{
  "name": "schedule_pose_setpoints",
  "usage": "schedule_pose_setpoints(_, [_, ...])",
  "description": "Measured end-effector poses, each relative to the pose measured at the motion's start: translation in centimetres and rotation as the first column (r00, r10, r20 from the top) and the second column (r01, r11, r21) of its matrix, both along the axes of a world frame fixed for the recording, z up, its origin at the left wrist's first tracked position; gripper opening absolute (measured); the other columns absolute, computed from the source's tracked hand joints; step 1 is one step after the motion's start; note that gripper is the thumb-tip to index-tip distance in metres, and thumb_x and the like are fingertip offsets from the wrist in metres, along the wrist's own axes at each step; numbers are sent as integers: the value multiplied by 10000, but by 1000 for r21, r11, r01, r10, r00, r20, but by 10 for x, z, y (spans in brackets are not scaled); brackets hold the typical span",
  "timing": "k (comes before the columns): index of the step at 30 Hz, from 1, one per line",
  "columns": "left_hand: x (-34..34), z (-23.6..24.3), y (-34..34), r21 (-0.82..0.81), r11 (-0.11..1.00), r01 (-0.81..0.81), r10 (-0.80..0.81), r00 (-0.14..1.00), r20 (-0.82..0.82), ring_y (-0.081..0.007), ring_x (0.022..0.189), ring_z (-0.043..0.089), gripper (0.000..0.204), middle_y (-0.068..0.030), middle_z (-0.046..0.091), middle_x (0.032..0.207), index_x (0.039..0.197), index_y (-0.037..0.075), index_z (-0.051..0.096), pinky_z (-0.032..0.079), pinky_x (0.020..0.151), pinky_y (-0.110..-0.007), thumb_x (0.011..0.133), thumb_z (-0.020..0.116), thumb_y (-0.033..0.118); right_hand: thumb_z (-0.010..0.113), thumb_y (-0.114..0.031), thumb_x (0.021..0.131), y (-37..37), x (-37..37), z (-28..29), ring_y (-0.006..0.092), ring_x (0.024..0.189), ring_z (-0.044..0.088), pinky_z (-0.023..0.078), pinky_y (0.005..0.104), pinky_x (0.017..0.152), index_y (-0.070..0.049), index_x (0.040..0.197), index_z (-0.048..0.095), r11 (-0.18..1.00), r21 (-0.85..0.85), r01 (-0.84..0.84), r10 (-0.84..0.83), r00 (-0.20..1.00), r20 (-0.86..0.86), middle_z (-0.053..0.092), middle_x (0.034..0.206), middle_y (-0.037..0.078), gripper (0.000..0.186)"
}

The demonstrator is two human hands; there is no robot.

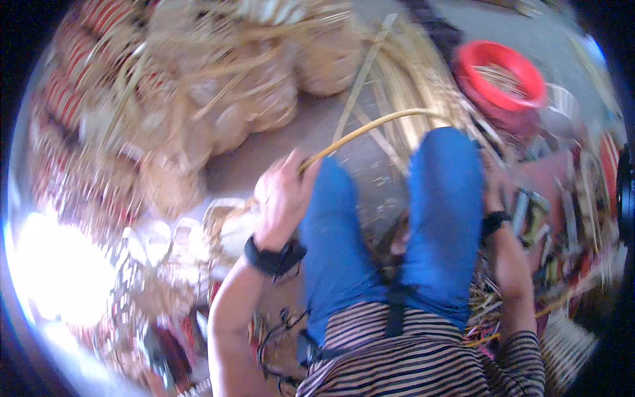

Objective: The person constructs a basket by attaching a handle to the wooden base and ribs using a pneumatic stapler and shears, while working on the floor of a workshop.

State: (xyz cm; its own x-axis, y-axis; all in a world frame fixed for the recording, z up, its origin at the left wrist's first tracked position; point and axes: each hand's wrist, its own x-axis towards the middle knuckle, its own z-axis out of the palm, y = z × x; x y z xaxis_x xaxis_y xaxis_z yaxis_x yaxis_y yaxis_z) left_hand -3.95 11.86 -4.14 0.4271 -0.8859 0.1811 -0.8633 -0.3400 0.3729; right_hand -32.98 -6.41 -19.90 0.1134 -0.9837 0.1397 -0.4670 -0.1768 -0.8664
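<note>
- A slender, yellow-tan, rounded cane or rod of plant material (380, 120), smooth-looking, in one visible length; blur hides any finer grain.
- State: bent into a shallow arch, with no break visible along it; its colour runs darker toward the left end and paler toward the right.
- Pose: the left end sits in the left hand (284, 192), at the outer side of the left knee of the blue trousers (390, 218); from there it rises rightward, spanning the gap between the trousers' knees.
- Right end: levels off just beyond the trousers' right knee, where its exact tip is too blurred to tell.
</note>
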Motion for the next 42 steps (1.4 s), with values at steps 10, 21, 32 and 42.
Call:
schedule_pose_setpoints(10, [122,-155,116,95,939,-331,343,875,-340,-297,832,494,351,-188,510,881,935,-32,467,394,710,-361,725,529,244,441,-240,800,-40,-69,71,102,538,359,301,215,512,-71,690,471,995,-89,54,-38,983,178,413,604,-10,204])
schedule_pose_setpoints(21, [91,-202,150,547,756,-361,546,807,-223,-326,815,514,361,-206,540,836,859,23,530,399,705,-383,689,499,339,396,-356,828,45,-115,66,26,451,260,197,182,413,-103,626,407,984,73,164,-177,951,254,307,521,-57,325])
schedule_pose_setpoints(32, [220,-78,201,-145,875,-463,473,880,49,-248,876,488,291,-152,510,960,1014,3,474,376,768,-302,824,390,207,365,-256,848,61,-62,104,27,442,303,246,157,369,-57,818,456,997,80,2,-27,950,311,342,565,-37,220])
schedule_pose_setpoints(42, [88,73,23,-423,884,198,-128,973,190,-182,695,535,148,-82,562,765,884,40,546,424,628,-261,763,484,97,347,-53,801,101,-7,121,35,440,348,276,147,352,-38,996,365,951,115,-286,174,806,566,431,736,34,196])
